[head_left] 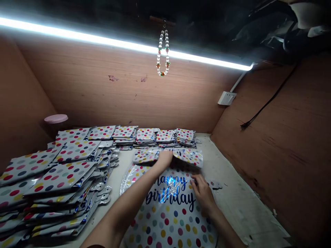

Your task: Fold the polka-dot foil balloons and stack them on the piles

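Our left hand [164, 159] and right hand [203, 194] lie well apart on a round silver foil polka-dot balloon [169, 220], right of the stacked folded foil balloons [60, 175]; neither clearly grips. We seem mid-fold: the top flap wants flattening.

The left hand [165, 157] reaches farther forward, its fingers curled downward, and the left forearm [131, 205] slants in from the lower left. The right hand [203, 194] sits lower and nearer, fingers slightly spread and bent, its wrist angled in from the lower right.
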Available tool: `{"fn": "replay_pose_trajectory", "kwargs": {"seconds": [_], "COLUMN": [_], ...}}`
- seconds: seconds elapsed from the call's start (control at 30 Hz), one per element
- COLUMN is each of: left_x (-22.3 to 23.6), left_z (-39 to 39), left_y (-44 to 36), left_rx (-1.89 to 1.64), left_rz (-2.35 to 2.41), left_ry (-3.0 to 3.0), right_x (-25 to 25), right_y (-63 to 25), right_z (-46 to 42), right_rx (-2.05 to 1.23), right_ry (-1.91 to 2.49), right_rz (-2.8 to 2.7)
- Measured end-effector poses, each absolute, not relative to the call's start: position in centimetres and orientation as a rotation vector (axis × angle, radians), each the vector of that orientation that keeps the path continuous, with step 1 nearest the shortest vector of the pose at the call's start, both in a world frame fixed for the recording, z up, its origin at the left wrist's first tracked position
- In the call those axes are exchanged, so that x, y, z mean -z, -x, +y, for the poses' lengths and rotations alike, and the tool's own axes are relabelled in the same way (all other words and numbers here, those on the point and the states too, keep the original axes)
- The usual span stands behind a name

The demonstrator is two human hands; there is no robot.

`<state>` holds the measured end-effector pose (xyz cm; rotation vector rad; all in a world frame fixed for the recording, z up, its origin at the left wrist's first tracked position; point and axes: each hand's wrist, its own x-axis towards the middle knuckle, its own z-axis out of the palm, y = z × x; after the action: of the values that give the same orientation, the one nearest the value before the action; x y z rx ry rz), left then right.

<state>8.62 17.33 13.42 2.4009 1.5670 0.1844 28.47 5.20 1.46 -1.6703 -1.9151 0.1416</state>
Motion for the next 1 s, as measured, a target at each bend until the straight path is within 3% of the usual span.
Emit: {"fn": "replay_pose_trajectory", "kwargs": {"seconds": [0.17, 0.27, 0.33, 0.47, 0.67, 0.83, 1.0], "left_x": [-22.6, -24.6, -23.0, -14.5, -2.6, -1.4, -3.1], "left_z": [16.6, 12.9, 9.3, 3.1, -0.7, -1.4, 0.2], "left_y": [-3.0, 0.1, 1.6, 3.2, 5.1, 4.7, 3.6], "left_rx": [-0.793, -1.477, -1.6, -1.196, -0.531, -0.29, -0.382], "left_rz": [1.74, 1.216, 0.774, 0.395, 0.646, 0.908, 1.068], "left_ry": [-2.423, -2.577, -2.692, -2.847, -2.956, -2.932, -2.891], "right_x": [1.9, 0.9, -0.5, -2.3, -0.6, -1.2, -1.5], "right_y": [-28.2, -28.2, -27.9, -26.2, -23.1, -22.3, -22.2], "right_z": [3.9, 4.2, 3.5, -0.7, -7.1, -11.1, -16.0], "right_rx": [-0.157, -0.234, -0.217, -0.078, -0.415, -0.911, -1.57], "right_ry": [1.756, 1.734, 1.638, 1.343, 1.151, 1.168, 1.146], "right_rz": [-2.067, -2.016, -1.918, -1.794, -1.995, -1.683, -1.061]}}
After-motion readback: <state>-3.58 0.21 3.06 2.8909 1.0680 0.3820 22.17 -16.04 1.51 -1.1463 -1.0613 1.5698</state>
